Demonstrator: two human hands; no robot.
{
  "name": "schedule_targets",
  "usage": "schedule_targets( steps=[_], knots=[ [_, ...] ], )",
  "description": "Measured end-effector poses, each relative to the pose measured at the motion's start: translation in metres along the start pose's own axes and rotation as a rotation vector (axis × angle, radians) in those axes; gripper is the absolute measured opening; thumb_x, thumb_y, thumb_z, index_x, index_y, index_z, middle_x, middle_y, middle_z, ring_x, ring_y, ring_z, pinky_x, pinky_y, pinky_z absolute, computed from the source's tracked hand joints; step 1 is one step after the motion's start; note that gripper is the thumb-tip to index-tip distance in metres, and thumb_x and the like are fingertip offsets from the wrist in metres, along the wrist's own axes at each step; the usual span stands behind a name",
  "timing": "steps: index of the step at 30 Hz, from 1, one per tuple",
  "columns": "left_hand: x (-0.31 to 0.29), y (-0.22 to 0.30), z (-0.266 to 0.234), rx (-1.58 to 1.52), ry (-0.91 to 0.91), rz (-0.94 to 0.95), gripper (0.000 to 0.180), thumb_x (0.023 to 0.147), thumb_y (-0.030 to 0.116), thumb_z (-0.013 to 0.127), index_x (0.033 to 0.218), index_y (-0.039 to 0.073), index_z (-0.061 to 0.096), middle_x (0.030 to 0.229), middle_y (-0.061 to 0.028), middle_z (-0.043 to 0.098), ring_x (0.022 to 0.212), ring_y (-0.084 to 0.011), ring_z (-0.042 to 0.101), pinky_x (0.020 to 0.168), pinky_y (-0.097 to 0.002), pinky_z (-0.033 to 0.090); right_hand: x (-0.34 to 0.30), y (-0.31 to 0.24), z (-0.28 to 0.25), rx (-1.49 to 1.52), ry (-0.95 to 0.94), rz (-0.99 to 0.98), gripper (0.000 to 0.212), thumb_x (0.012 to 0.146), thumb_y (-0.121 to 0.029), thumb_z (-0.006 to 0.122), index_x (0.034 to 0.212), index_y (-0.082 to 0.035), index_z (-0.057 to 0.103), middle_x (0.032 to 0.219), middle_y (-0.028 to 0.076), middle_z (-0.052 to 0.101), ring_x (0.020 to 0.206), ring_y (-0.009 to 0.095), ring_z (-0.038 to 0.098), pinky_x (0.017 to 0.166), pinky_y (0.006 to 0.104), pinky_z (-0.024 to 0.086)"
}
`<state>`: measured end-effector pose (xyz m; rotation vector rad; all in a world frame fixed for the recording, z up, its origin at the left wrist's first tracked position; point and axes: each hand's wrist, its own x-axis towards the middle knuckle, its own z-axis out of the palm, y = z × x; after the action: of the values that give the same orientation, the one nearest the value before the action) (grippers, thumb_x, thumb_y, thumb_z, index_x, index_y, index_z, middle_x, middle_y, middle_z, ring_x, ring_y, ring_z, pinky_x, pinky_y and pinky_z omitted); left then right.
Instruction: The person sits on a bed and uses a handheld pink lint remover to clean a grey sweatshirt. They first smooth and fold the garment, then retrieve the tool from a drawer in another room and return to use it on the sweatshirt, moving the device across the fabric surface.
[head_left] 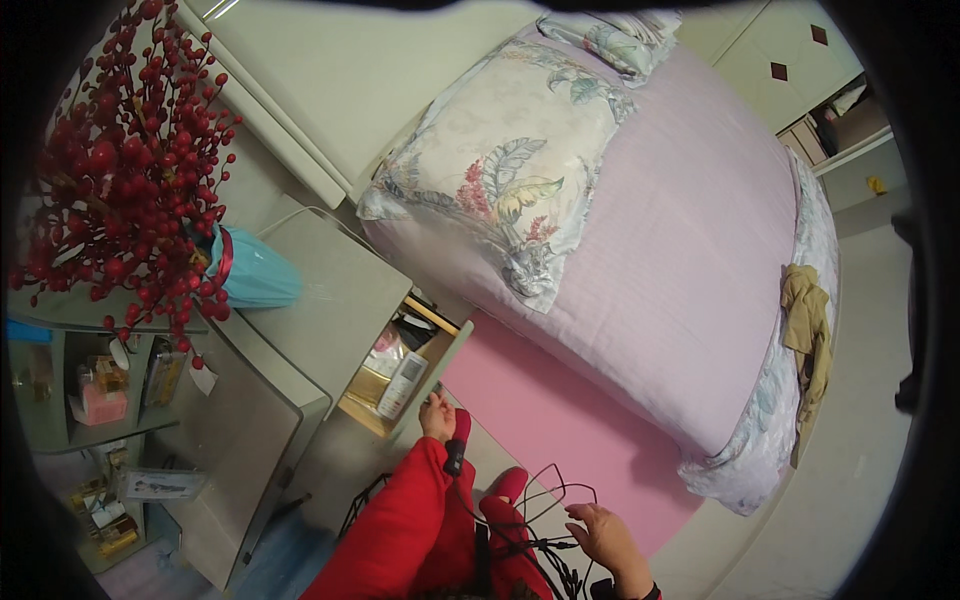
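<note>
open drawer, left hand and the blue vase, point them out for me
Open drawer [449,352]: head view, on its front panel.
Left hand [437,416]: head view, on the middle of the hand.
Blue vase [260,273]: head view, on its side.

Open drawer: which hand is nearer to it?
Left. The left hand is right at the front of the open drawer; the right hand is clear of it, lower and farther right in view.

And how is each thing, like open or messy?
Drawer: pulled open
Left hand: at the drawer's front
Black cables: loosely looped
Right hand: partly open, near the cables
Pillow: lying on the bed
Khaki cloth: crumpled, over the bed's edge
Blue vase: holding red berry stems
</note>
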<state>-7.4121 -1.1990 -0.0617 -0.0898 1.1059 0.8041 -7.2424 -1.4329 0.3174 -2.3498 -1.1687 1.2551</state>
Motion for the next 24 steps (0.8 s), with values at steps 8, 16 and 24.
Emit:
schedule_targets(
  steps=[8, 16, 24],
  knots=[
    [-0.063, 0.001, 0.014, 0.628, -0.254, -0.664, 0.006, 0.09, 0.012, 0.061, 0.09, 0.006, 0.061, 0.085, -0.006, 0.064, 0.072, -0.0133, 0.06, 0.061, -0.0263, 0.049, -0.01, 0.001, -0.013, -0.033, -0.021, 0.028, 0.025, 0.087, -0.022, 0.062, 0.108, -0.009, 0.062, 0.096, 0.013, 0.066, 0.089, 0.034, 0.063, 0.078, 0.0428, 0.051],
    [0.018, 0.107, 0.068, 1.246, 0.338, 0.96, 0.036, 0.078, 0.029, 0.073, 0.091, -0.002, 0.06, 0.092, -0.0166, 0.066, 0.086, -0.0325, 0.063, 0.077, -0.0379, 0.049, -0.011, 0.0, -0.008, -0.06, -0.021, 0.044, 0.027, 0.087, -0.024, 0.063, 0.109, -0.009, 0.062, 0.096, 0.015, 0.066, 0.089, 0.034, 0.063, 0.078, 0.0432, 0.051],
    [0.102, 0.102, 0.08, 1.293, 0.357, 0.677, 0.051, 0.07, 0.027, 0.078, 0.105, -0.004, 0.059, 0.097, -0.0175, 0.065, 0.094, -0.0337, 0.063, 0.082, -0.0388, 0.052, -0.021, -0.007, -0.003, -0.004, 0.027, 0.104, 0.028, 0.086, -0.024, 0.065, 0.108, -0.007, 0.064, 0.097, 0.015, 0.066, 0.089, 0.036, 0.063, 0.078, 0.0429, 0.05]
  ],
)
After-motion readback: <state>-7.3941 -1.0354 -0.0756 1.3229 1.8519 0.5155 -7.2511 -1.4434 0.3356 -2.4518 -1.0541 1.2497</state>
